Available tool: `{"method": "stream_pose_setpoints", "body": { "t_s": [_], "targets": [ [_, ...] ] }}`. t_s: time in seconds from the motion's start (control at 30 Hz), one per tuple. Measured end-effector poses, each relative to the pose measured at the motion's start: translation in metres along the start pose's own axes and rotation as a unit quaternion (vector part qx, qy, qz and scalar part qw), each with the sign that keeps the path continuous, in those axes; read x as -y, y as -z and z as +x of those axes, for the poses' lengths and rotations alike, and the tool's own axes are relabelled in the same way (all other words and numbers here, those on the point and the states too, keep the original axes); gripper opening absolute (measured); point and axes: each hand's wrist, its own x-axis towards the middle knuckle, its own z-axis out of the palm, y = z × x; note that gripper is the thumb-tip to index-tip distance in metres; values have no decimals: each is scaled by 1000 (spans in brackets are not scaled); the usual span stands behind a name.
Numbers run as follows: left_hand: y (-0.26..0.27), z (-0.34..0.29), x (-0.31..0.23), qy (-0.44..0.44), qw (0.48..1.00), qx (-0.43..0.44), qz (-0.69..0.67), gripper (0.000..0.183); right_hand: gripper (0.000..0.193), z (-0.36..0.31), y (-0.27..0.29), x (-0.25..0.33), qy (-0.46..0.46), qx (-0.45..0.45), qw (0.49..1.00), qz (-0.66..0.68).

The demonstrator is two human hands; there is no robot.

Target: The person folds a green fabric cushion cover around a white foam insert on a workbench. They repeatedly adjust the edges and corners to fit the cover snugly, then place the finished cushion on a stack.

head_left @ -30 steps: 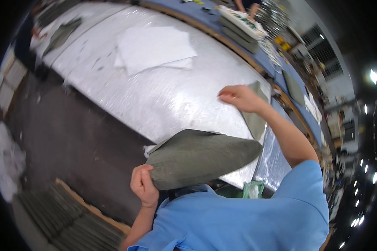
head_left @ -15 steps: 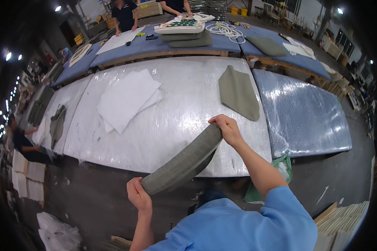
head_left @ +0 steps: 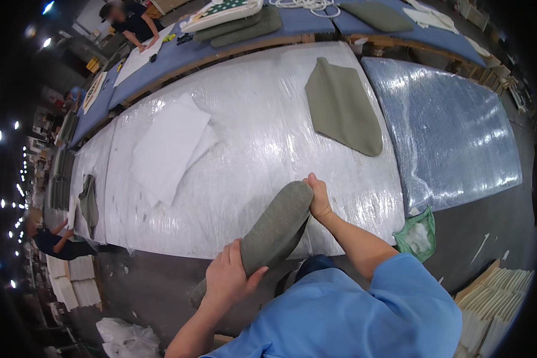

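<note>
A grey-green fabric cushion (head_left: 274,221) is held on a slant above the near edge of the plastic-wrapped table (head_left: 256,119). My left hand (head_left: 230,275) grips its side towards the lower end, thumb apart from the fingers. At the upper end, my right hand (head_left: 319,198) is closed on the cushion's edge. The cushion's underside is mostly hidden. Beyond my right hand lies a flat grey-green fabric piece (head_left: 343,113), pointed at its far end. A few white sheets (head_left: 167,152) lie overlapped on the table's left part.
A blue wrapped surface (head_left: 447,131) adjoins on the right, with a green bag (head_left: 416,235) of white stuffing by its corner. Behind runs a blue worktable (head_left: 304,27) with stacked cushions (head_left: 247,27). Co-workers stand far left (head_left: 53,241) and back left (head_left: 131,24). Stacked panels (head_left: 495,307) stand at lower right.
My left hand has moved from the cushion's lower end up along its side. The cushion has turned, showing more of its broad face. The whole view has shifted and tilted.
</note>
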Motion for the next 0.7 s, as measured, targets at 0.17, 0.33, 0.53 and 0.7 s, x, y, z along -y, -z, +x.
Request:
{"method": "stream_pose_setpoints", "body": {
  "t_s": [0.17,0.33,0.53,0.7],
  "targets": [
    [5,45,-20,-42,995,39,-77,83,61,-1,18,-55,-73,-32,997,7],
    [13,75,-28,14,987,114,-109,88,60,2,32,-105,-83,-53,995,-19],
    [31,83,-29,83,975,178,-104,87,42,-8,39,-121,-112,-98,984,-96],
    [36,89,8,50,972,152,-170,82,37,-32,72,-132,-122,-294,931,-181]
  ]
}}
